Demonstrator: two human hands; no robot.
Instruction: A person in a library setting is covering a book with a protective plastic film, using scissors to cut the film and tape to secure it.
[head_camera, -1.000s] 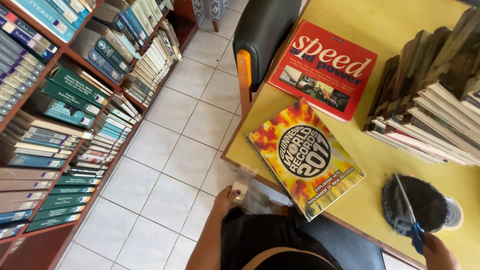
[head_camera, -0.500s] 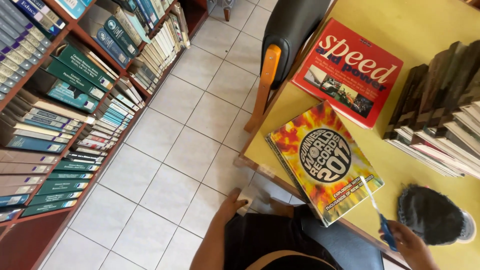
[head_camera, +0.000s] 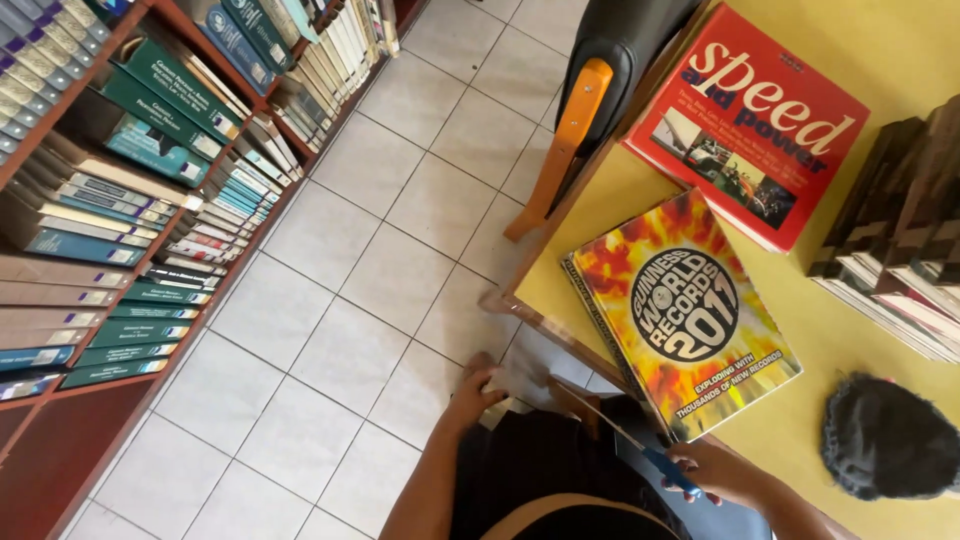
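Your right hand (head_camera: 725, 470) clamped blue-handled scissors (head_camera: 640, 450); left hand (head_camera: 475, 390), at nine o'clock, pinched blurred paper (head_camera: 515, 385). Support it closer.

My right hand (head_camera: 715, 470) came off the dark cap (head_camera: 885, 450), where it was a second ago, and swung in to the near corner of the flame-covered book (head_camera: 680, 310), blue-handled tool (head_camera: 660, 462) still gripped. The tool's thin end pointed up over the cap before; now it ran low and blurred below the book's near edge. My left hand (head_camera: 475, 395) shifted slightly, still pinching something pale and blurred, which I couldn't identify, over the floor left of the book. My view swung, so the book slid toward frame centre.
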